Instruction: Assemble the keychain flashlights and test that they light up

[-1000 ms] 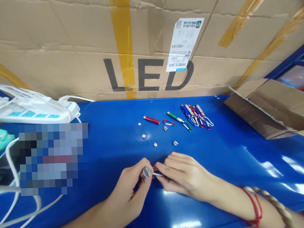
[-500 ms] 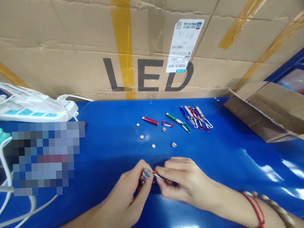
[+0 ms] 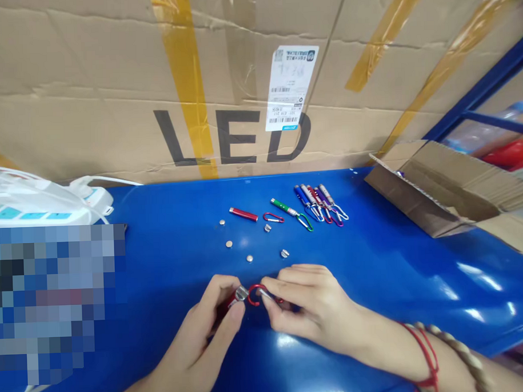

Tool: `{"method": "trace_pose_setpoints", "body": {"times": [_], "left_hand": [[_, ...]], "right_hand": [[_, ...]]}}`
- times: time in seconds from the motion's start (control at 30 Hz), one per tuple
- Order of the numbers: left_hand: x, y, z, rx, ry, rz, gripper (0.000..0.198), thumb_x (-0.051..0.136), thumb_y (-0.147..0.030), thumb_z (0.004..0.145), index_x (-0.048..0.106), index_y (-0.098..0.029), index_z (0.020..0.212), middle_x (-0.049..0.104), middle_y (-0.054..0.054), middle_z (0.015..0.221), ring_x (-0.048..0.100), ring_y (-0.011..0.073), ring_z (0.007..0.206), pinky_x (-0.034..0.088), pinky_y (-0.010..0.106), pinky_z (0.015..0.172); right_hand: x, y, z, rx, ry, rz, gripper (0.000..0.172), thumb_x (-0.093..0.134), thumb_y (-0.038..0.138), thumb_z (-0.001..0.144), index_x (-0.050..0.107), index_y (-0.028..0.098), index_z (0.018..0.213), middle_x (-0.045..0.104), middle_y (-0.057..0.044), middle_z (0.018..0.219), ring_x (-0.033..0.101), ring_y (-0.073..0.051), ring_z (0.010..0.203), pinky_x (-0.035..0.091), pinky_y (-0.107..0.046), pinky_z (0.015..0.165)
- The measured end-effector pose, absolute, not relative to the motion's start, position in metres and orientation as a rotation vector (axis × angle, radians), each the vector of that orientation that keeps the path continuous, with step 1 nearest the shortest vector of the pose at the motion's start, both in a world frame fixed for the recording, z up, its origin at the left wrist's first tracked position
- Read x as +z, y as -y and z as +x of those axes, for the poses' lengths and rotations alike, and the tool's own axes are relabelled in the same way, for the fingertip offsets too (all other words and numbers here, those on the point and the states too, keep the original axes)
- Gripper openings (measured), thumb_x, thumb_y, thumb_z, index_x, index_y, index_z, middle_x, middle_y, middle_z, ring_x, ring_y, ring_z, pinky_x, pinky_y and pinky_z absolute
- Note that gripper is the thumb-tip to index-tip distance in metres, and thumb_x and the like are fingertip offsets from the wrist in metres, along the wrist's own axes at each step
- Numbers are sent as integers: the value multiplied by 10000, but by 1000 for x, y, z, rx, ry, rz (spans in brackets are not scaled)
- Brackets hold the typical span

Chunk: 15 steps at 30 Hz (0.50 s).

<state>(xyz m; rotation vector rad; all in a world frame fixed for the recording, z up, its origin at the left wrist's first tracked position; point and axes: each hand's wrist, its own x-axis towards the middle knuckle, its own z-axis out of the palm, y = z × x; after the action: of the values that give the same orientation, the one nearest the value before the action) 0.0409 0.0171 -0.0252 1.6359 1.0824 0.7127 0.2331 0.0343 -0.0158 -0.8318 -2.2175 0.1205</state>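
Note:
My left hand pinches a small red keychain flashlight by its silver end cap, low over the blue table. My right hand is closed on a red carabiner clip that meets the cap. Further back lie a loose red flashlight body, another red clip, a green flashlight with clip and a row of several finished keychain flashlights. Small silver button cells and caps are scattered between them and my hands.
A big cardboard box marked LED walls off the back of the table. An open cardboard box stands at the right. A white power strip with cables and a blurred-out patch lie at the left. A blue rack frame is at the far right.
The view has shifted, so everything sits further left. My right hand has drawn the red clip out from the cap, and its loop now shows between my hands.

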Motion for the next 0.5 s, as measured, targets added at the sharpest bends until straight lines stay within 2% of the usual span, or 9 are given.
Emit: {"method": "trace_pose_setpoints", "body": {"times": [0.23,0.5], "left_hand": [[-25,-19,40,711,-1115,1695,291,326,-451,956,469,-208,884,472,-22,720,441,110,661,371,181,605],[-17,-15,47,740,-1124,1723,241,365,-371,929,520,-198,867,464,-38,626,412,102,561,338,177,533]], "right_hand": [[-14,-35,232,138,2129,-848,183,541,105,818,636,88,663,361,46,519,280,-52,471,271,-215,447],[-11,-34,232,245,2042,-887,214,535,100,834,597,99,630,363,44,523,276,-44,472,262,-195,429]]}}
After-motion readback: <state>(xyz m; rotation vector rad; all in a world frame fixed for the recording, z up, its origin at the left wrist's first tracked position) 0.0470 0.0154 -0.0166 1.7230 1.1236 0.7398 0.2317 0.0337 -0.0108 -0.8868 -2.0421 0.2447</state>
